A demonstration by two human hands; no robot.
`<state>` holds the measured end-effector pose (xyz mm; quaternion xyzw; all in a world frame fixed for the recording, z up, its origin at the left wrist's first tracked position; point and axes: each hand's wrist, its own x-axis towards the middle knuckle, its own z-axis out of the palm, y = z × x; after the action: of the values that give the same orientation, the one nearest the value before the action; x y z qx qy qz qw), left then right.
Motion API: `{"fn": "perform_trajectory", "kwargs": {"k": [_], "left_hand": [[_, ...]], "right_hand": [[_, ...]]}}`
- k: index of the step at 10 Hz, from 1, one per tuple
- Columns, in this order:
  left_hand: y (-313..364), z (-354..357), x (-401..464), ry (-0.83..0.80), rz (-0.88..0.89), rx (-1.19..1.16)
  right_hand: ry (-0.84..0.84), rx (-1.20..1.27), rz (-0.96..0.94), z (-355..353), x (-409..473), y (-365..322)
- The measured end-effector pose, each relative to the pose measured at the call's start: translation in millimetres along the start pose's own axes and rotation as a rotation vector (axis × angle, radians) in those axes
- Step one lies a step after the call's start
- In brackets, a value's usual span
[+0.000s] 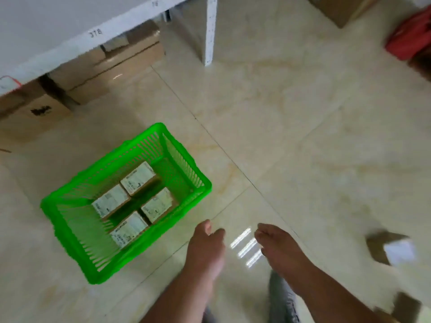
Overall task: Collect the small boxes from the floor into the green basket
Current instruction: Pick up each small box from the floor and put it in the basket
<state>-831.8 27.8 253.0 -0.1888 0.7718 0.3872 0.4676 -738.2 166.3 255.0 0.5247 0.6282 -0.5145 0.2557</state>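
The green basket (198, 173) stands on the tiled floor at the left of centre. Inside it lie several small brown boxes with white labels (137, 178), side by side on its bottom. My left hand (206, 248) hovers just right of the basket's near corner, fingers loosely curled, holding nothing. My right hand (277, 245) is beside it, further right, also holding nothing, fingers apart. Another small brown box with a white label (391, 249) lies on the floor at the right, blurred. A second one (407, 304) shows at the bottom right corner.
A white shelf (70, 40) with a white post (210, 31) runs along the top left, with large cardboard cartons (112, 66) beneath it. A carton (342, 8) and a red bag (410, 36) lie at the top right. My legs (282, 299) show at the bottom.
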Motion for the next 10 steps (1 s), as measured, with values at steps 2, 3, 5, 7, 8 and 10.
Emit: {"fn": "perform_trajectory", "kwargs": {"k": [2,3,5,7,8,10], "left_hand": [[-12,101,-37,-0.151,0.062,0.137],[-28,155,-57,-0.204,0.066,0.232],[-64,261,-97,-0.264,0.033,0.442],[-101,370,-140,-0.271,0.018,0.638],[-118,419,-156,-0.279,0.024,0.676],[-141,483,-182,-0.300,0.050,0.749]], "right_hand": [[0.066,0.044,0.115,-62,-17,95],[0.104,0.134,0.186,-92,-19,151],[0.168,0.334,0.291,-155,-29,266],[0.190,0.435,0.381,-217,-43,375],[0.216,0.478,0.441,-249,-51,418],[0.275,0.545,0.474,-275,-53,505]]}}
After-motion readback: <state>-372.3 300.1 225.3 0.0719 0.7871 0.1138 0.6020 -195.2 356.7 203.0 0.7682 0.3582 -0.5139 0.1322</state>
